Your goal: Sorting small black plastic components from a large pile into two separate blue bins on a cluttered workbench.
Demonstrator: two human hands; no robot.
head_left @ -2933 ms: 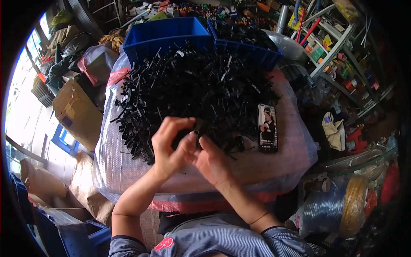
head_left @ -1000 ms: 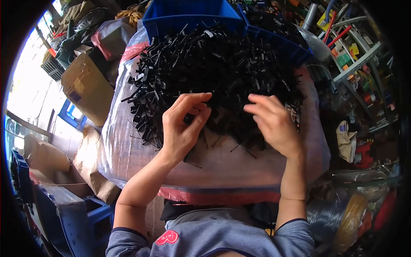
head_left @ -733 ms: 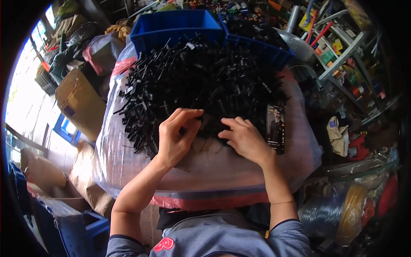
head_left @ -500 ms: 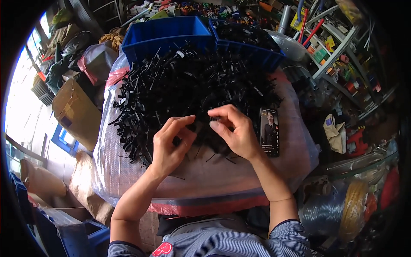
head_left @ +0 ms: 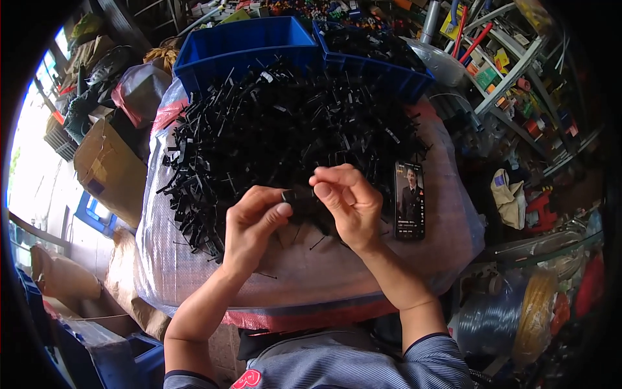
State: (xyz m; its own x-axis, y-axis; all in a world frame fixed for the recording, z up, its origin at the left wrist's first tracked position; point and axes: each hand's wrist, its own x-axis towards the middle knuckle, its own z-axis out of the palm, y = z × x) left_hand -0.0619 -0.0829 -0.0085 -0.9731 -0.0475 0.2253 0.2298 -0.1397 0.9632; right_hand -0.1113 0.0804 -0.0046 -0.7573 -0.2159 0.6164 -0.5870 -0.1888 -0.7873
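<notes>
My left hand (head_left: 247, 223) pinches a small black plastic piece (head_left: 289, 195) between thumb and fingertips. Facing it, a short gap away, my right hand (head_left: 356, 206) has its thumb and forefinger brought together. Whatever sits in that pinch is too small and dark to name. Both hands hover over the near edge of a wide heap of black plastic parts (head_left: 272, 129), many with thin pins or stems. The heap lies on a stuffed woven plastic sack (head_left: 311, 282). Right of my right hand, a phone (head_left: 409, 201) rests on the sack with its screen lit.
Behind the heap stand two blue bins: the left bin (head_left: 253, 55), and the right bin (head_left: 379, 73) filled with black parts. A metal rack (head_left: 502, 87) holds small goods at the far right. A cardboard box (head_left: 109, 170) is at left, wrapped coils (head_left: 499, 318) at lower right.
Both hands have closed from loose curls into pinches. A small black piece now shows at my left fingertips. My left hand is slightly lower, and the whole view has shifted a little.
</notes>
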